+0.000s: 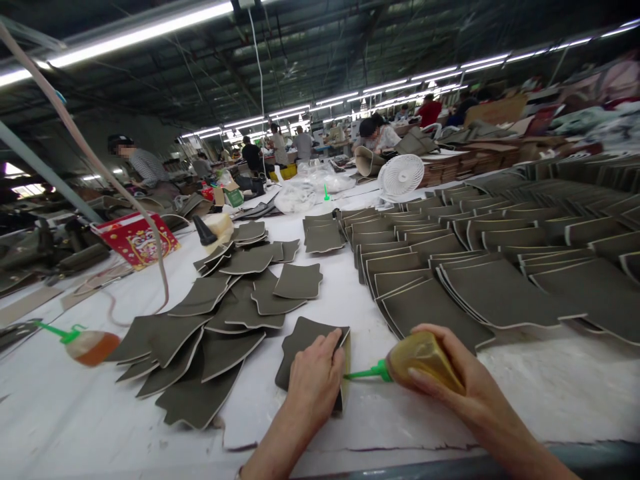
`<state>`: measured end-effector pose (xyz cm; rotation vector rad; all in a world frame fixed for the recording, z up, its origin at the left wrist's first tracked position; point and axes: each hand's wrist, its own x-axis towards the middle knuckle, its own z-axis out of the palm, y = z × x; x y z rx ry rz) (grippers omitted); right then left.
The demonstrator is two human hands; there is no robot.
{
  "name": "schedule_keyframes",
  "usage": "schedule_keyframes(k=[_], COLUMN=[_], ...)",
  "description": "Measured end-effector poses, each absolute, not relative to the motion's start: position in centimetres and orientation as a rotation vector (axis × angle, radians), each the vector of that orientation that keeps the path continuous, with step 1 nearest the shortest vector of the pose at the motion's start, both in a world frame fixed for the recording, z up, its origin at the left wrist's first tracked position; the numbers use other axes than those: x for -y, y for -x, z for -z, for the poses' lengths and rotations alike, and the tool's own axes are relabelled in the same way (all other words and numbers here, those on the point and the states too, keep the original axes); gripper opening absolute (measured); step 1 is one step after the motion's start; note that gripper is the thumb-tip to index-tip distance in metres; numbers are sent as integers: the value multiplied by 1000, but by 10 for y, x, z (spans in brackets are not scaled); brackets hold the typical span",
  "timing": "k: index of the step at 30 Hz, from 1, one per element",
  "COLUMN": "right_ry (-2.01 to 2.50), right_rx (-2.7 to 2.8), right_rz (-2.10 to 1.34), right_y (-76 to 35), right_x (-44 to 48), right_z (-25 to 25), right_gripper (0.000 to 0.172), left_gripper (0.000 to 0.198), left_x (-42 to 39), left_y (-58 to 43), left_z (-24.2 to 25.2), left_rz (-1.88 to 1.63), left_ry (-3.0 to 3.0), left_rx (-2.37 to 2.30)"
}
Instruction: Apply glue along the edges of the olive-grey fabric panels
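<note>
Head view: left hand, unclenched, presses dark-grey wavy-edged sheet; right hand grips amber translucent bottle, green nozzle at sheet's edge.

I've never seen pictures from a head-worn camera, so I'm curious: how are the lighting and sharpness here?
Head view, above: tube lights glare white against a dark ceiling; head view, close by: the left hand and the bottle in the right hand look fairly clear; head view, farther back: workers look soft, and the scene tilts.
</note>
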<state>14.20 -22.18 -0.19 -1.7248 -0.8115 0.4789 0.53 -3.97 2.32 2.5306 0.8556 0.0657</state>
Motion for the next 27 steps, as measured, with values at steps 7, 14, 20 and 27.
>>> schedule_keyframes(k=[7,14,20,27], right_ry=[1723,1785,1719,1714], right_rx=[882,776,867,780], right_rz=[-570,-305,-595,-510], right_y=[-147,-160,-153,-159], right_x=[221,206,216,215], right_z=[10,3,0,1], right_gripper=[57,64,57,57], left_gripper=[46,45,45,45], left_x=[40,39,38,40], left_y=[-5,-5,-4,-3], left_z=[-24,-26,-27,-27], left_rz=[-44,-26,-50,-55], left_ry=[-2542,-2534,-2510,-2499], left_rx=[-864,-860,-848,-861])
